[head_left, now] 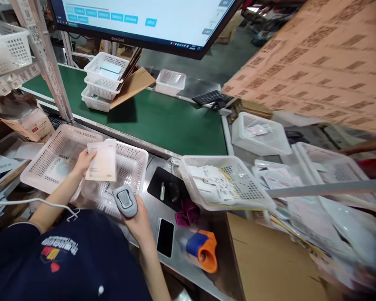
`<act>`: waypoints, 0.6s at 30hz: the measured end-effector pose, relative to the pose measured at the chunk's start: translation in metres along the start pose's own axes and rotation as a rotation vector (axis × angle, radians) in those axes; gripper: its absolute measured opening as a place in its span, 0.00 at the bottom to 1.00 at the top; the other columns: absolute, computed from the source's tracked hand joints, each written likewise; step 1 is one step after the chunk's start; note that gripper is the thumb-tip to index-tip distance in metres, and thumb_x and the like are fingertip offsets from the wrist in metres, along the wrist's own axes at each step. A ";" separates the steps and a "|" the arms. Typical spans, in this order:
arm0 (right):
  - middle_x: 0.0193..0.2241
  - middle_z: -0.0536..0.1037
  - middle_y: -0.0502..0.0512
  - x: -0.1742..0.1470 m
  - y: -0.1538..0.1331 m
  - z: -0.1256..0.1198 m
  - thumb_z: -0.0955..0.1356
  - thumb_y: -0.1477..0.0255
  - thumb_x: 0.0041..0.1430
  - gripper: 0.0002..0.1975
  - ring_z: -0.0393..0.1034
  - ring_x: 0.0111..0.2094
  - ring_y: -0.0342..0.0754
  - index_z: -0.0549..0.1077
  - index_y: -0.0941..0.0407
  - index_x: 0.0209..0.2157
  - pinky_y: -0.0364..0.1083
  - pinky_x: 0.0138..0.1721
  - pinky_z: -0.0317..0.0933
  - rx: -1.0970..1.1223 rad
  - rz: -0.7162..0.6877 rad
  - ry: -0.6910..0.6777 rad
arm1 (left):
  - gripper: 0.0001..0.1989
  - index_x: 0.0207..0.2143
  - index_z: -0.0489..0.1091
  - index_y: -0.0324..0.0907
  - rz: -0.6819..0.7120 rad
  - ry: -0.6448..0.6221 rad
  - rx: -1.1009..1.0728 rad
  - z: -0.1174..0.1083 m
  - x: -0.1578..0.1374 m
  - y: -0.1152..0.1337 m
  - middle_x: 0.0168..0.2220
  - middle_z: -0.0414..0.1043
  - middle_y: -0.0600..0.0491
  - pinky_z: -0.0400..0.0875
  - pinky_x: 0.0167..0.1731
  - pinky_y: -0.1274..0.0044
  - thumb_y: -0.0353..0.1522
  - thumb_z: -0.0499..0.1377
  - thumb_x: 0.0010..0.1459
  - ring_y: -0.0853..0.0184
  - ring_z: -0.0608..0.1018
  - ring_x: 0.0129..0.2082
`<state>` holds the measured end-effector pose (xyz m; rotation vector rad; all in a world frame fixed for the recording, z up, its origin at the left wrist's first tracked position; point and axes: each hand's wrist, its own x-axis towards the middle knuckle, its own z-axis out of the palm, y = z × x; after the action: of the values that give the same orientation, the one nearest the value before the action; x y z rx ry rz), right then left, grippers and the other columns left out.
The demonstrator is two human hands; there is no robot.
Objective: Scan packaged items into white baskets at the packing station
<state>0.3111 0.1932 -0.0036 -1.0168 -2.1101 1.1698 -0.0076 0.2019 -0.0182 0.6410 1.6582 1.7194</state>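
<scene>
My left hand point(83, 161) holds a small pale flat packet point(102, 161) upright above two white perforated baskets point(54, 161). My right hand point(139, 221) grips a grey handheld barcode scanner point(125, 201), its head pointing up toward the packet from just below it. The basket under the packet point(131, 167) holds more small packets, partly hidden by the scanner.
A black phone point(165, 237), a blue-and-orange tape dispenser point(203, 248) and a pink cloth point(187, 212) lie on the metal bench. Another basket of paper slips point(225, 182) sits to the right, a cardboard box point(269, 259) below it. A green conveyor point(163, 121) with stacked baskets and a monitor point(150, 21) lie beyond.
</scene>
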 end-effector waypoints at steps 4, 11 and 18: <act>0.42 0.76 0.57 -0.011 0.000 -0.004 0.71 0.68 0.57 0.16 0.77 0.41 0.55 0.78 0.55 0.48 0.46 0.39 0.66 -0.132 0.071 -0.081 | 0.23 0.44 0.75 0.39 0.173 -0.007 0.251 0.025 -0.017 -0.017 0.45 0.81 0.43 0.79 0.50 0.69 0.49 0.65 0.60 0.53 0.82 0.48; 0.41 0.78 0.60 -0.031 0.031 -0.005 0.69 0.63 0.56 0.17 0.79 0.44 0.60 0.79 0.55 0.45 0.51 0.43 0.69 -0.207 0.242 -0.037 | 0.25 0.64 0.68 0.37 0.156 0.071 0.311 0.005 0.012 -0.025 0.63 0.74 0.37 0.72 0.64 0.69 0.36 0.63 0.68 0.55 0.78 0.63; 0.41 0.80 0.63 -0.042 0.051 0.000 0.67 0.54 0.54 0.25 0.80 0.46 0.65 0.80 0.56 0.46 0.56 0.46 0.71 -0.124 0.325 -0.042 | 0.19 0.48 0.80 0.36 -0.229 -0.059 0.435 -0.050 0.021 -0.036 0.58 0.79 0.35 0.76 0.58 0.62 0.44 0.64 0.67 0.45 0.79 0.61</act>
<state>0.3539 0.1765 -0.0507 -1.4460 -2.1249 1.2289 -0.0537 0.1833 -0.0600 0.6584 1.9958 1.1766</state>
